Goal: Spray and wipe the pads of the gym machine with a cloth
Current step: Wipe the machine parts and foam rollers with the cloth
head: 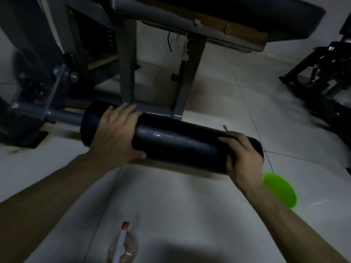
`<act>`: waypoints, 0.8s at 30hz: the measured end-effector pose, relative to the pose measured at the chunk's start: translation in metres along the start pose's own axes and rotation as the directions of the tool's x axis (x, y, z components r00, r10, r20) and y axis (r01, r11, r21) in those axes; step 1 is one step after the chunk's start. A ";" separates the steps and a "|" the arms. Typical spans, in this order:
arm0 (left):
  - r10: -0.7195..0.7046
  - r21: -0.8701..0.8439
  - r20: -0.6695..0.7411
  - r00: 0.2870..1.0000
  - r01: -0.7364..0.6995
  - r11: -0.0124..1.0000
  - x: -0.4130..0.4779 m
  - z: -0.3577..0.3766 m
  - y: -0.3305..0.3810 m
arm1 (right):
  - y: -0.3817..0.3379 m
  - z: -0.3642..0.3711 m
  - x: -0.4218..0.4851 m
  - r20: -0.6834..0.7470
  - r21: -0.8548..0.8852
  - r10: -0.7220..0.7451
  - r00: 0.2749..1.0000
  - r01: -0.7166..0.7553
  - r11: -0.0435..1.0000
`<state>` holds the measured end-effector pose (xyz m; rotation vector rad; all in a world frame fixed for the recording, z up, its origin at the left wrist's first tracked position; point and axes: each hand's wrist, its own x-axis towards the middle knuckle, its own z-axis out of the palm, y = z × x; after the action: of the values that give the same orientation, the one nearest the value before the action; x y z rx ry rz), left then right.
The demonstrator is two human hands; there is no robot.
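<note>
The roller pad (pixel 180 145) lies across in front of me, running from 10 o'clock to 3 o'clock above the floor (pixel 190 205). My left hand (pixel 115 133) wraps over its 10 o'clock end; my right hand (pixel 243 156) holds the cloth (pixel 228 138) on its 3 o'clock end. Behind the pad, at 12 o'clock, frame legs (pixel 127 63) rise to the seat pad (pixel 247 12). The spray bottle (pixel 121 243) lies on the floor at 6 o'clock, between my forearms. A bowl (pixel 281 188) sits at 4 o'clock, just beside my right wrist. Another machine (pixel 322 73) stands at 2 o'clock, well apart.
</note>
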<state>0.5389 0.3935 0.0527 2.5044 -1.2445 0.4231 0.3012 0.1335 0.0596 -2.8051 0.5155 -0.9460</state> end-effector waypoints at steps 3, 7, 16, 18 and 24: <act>-0.068 0.001 -0.023 0.997 0.069 0.998 -0.009 -0.005 -0.024 | -0.023 0.017 0.007 -0.069 0.024 0.099 0.993 -0.098 0.995; -0.081 -0.006 -0.017 0.997 0.081 0.997 -0.007 -0.002 -0.026 | -0.100 0.064 0.034 -0.052 0.110 -0.092 0.994 0.098 0.989; -0.162 -0.163 -0.085 0.983 0.147 0.976 -0.023 -0.015 -0.069 | -0.142 0.079 0.063 0.118 0.109 -0.359 0.926 0.347 0.931; -0.321 -0.288 -0.051 0.946 0.293 0.912 -0.032 -0.017 -0.084 | -0.108 0.062 0.058 0.086 0.056 -0.242 0.967 0.237 0.970; -0.476 -0.617 0.051 0.878 0.402 0.676 -0.038 0.001 -0.091 | -0.146 0.083 0.062 0.018 0.038 -0.168 0.986 0.167 0.985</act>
<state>0.5902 0.4723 0.0234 2.0564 -0.5496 0.0176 0.4380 0.2483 0.0633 -2.8584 0.2593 -0.9435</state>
